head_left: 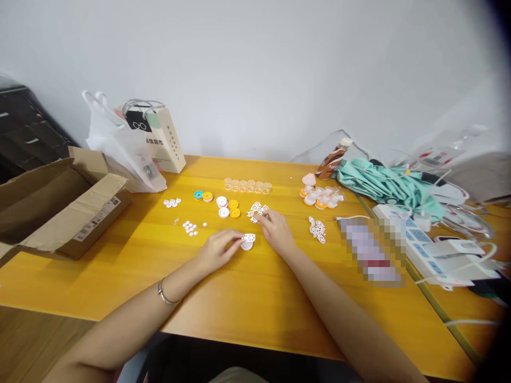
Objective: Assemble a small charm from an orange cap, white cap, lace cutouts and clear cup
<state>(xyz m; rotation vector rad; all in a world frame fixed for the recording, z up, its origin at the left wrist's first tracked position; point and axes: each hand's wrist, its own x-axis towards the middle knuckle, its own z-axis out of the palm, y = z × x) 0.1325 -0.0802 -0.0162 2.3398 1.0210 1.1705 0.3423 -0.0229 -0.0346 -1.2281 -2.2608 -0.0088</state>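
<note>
Makeshift home or office assembly spot: yellow desk, cardboard box, shopping bags, power strip.

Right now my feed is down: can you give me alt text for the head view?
On a yellow wooden table, the left hand pinches a small white round plastic cap topped by a white perforated piece, while the right hand reaches to a pile of white perforated plastic pieces. An open brown cardboard box sits at the left.

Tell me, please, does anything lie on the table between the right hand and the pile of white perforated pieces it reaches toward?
Nothing visible does. The right hand already has its fingertips at the near edge of the pile of white perforated pieces. The left hand pinches a white round cap off to the side.
</note>
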